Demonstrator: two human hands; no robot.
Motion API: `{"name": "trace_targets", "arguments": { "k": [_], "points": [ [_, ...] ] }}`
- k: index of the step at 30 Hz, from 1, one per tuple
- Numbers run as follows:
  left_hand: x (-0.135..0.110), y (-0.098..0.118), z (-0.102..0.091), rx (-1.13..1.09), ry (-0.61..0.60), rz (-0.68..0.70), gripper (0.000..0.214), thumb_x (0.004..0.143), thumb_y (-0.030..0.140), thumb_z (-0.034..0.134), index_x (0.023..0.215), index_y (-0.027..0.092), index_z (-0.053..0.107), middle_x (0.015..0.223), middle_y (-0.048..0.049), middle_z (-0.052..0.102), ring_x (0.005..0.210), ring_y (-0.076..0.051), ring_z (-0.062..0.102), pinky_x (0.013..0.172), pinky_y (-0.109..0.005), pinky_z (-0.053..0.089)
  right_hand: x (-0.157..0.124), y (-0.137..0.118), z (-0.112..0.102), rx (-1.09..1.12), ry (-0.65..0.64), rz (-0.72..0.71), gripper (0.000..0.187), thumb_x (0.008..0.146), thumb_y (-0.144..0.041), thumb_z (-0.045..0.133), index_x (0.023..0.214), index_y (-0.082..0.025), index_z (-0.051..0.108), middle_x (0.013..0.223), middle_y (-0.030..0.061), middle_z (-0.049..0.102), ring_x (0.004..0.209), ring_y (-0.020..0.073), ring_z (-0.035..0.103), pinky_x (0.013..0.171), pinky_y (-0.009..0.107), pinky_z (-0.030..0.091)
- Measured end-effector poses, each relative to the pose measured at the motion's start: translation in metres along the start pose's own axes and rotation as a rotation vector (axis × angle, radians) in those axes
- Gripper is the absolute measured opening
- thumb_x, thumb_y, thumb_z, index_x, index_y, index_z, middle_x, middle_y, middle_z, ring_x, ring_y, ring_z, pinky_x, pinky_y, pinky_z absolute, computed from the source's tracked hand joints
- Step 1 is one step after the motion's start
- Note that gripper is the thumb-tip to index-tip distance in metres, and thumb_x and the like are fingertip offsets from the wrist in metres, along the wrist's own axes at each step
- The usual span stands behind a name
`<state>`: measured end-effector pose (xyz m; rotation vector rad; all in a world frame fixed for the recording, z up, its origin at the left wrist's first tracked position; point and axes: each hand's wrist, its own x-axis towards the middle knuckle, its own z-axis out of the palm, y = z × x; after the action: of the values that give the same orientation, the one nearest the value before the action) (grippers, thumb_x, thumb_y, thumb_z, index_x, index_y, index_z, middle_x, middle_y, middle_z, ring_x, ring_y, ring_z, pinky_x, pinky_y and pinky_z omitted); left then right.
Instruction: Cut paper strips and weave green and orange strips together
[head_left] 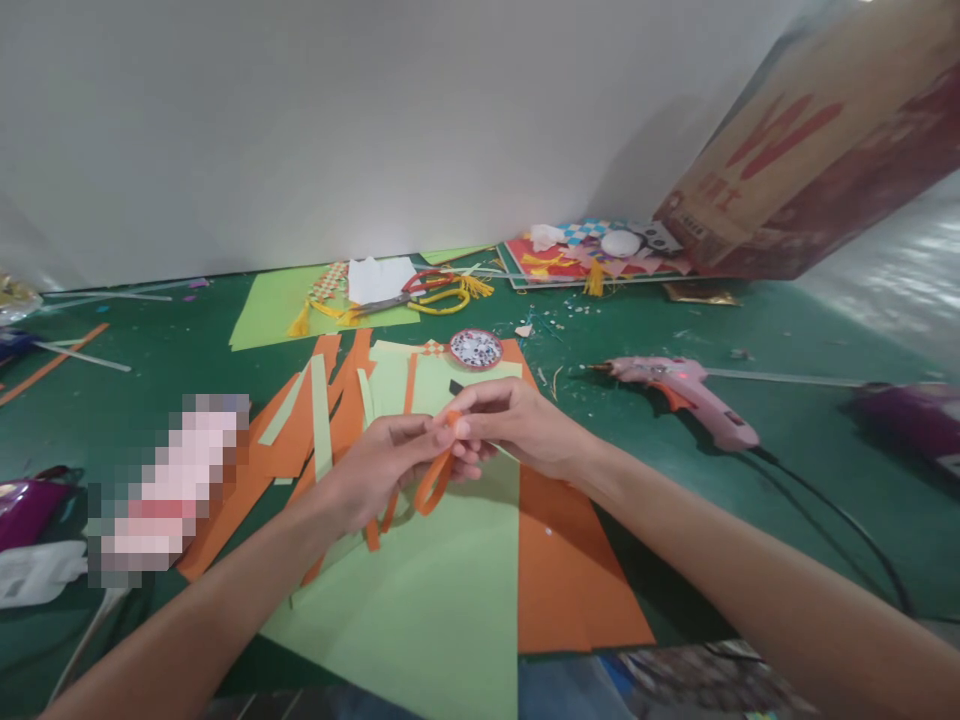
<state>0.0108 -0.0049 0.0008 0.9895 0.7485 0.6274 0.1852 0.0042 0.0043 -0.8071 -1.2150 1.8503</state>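
Note:
Both hands meet over the paper sheets and pinch one orange paper strip [433, 484] that curls into a loop below the fingers. My left hand [382, 470] holds it from the left with fingers closed around it. My right hand [517, 425] pinches its top end between thumb and forefinger. Under the hands lie a light green sheet [435, 590] and an orange sheet [570, 580], with several cut orange and green strips [322, 420] fanned out to the left.
A pink hot glue gun [686, 390] with a black cord lies right of the hands. A small round dish of googly eyes [475, 349] sits just beyond them. Scissors [409, 293] and woven paper crafts lie farther back. A cardboard box [817, 150] leans at the back right.

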Motion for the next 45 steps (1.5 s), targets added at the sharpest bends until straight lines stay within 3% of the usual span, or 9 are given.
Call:
{"name": "trace_targets", "arguments": {
  "k": [8,13,16,23,29,38,45],
  "points": [
    [0.0,0.003,0.003,0.09,0.03,0.024,0.026,0.079,0.04,0.068,0.08,0.014,0.07,0.088,-0.0067,0.07,0.084,-0.016,0.066,0.082,-0.026,0.05,0.001,0.006,-0.003,-0.062,0.061,-0.08,0.021,0.067,-0.035,0.075,0.069,-0.015,0.073,0.049,-0.0027,0.054,0.046,0.006,0.046,0.044,0.022,0.03],
    [-0.001,0.005,0.006,0.111,0.105,0.05,0.029,0.076,0.042,0.07,0.068,0.015,0.061,0.085,-0.0051,0.07,0.088,-0.017,0.066,0.083,-0.026,0.049,0.001,0.007,-0.004,-0.08,0.132,-0.122,0.021,0.069,-0.035,0.073,0.074,-0.015,0.074,0.042,-0.007,0.044,0.042,0.0037,0.036,0.042,0.022,0.024],
    [-0.001,0.006,0.006,0.088,0.137,0.071,0.026,0.075,0.038,0.072,0.074,0.015,0.059,0.085,-0.0043,0.07,0.087,-0.017,0.067,0.083,-0.03,0.049,0.0,0.008,-0.003,-0.048,0.109,-0.128,0.022,0.068,-0.036,0.074,0.074,-0.015,0.074,0.039,-0.009,0.039,0.041,0.003,0.033,0.044,0.022,0.025],
    [0.0,0.005,0.004,-0.055,0.03,0.019,0.03,0.072,0.041,0.075,0.082,0.014,0.067,0.075,-0.0037,0.07,0.071,-0.013,0.067,0.073,-0.023,0.051,0.0,0.007,0.0,-0.031,0.053,-0.069,0.027,0.066,-0.039,0.075,0.076,-0.015,0.074,0.047,-0.0038,0.054,0.039,0.0029,0.037,0.039,0.022,0.017],
    [-0.001,0.005,0.002,-0.045,0.031,0.005,0.027,0.072,0.037,0.075,0.086,0.015,0.072,0.068,-0.0016,0.066,0.063,-0.01,0.064,0.063,-0.019,0.05,-0.001,0.01,-0.002,0.021,-0.006,-0.111,0.019,0.071,-0.034,0.073,0.074,-0.015,0.074,0.042,-0.0068,0.048,0.037,0.0007,0.025,0.037,0.021,0.011],
    [0.0,0.002,-0.002,-0.065,-0.028,-0.017,0.028,0.078,0.039,0.07,0.088,0.013,0.07,0.079,-0.0059,0.071,0.067,-0.012,0.066,0.064,-0.019,0.051,0.0,0.008,0.0,0.002,0.035,-0.134,0.019,0.067,-0.034,0.076,0.069,-0.015,0.073,0.043,-0.0068,0.049,0.036,0.0001,0.027,0.035,0.02,0.013],
    [-0.001,0.004,0.0,-0.093,-0.027,-0.058,0.026,0.073,0.038,0.074,0.079,0.014,0.068,0.068,-0.0019,0.068,0.062,-0.011,0.065,0.066,-0.019,0.051,0.0,0.007,0.002,-0.022,0.063,-0.15,0.021,0.064,-0.035,0.077,0.065,-0.015,0.071,0.052,-0.0043,0.056,0.036,-0.0001,0.031,0.034,0.02,0.014]
  ]
}}
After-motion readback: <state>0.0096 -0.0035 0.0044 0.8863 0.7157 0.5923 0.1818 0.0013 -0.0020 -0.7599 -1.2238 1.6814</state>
